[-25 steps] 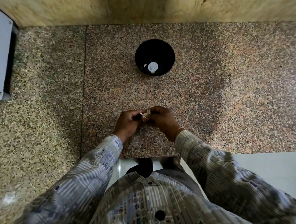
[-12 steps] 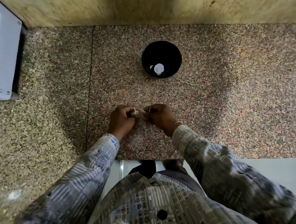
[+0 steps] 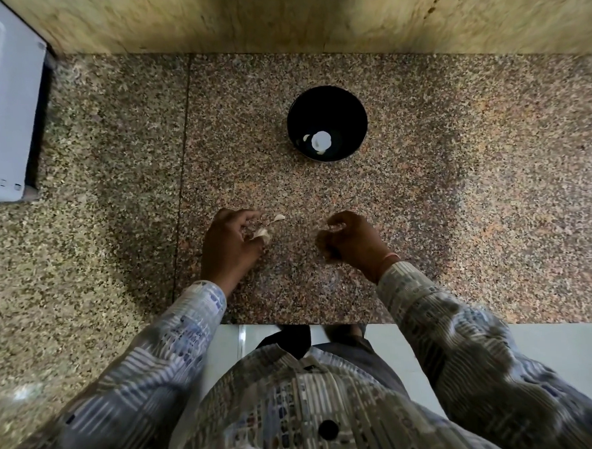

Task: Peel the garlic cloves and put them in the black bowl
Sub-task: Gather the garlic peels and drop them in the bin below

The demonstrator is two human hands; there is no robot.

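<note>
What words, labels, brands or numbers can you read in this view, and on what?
No text can be read.
White appliance panel at the left: tiny marks near its lower corner, too small to read.
Round black bowl, speckled granite counter, patterned shirt sleeves: no lettering shows.

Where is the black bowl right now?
In the head view, the black bowl sits on the speckled counter just right of centre, beyond the left hand and right hand, toward the back wall.
</note>
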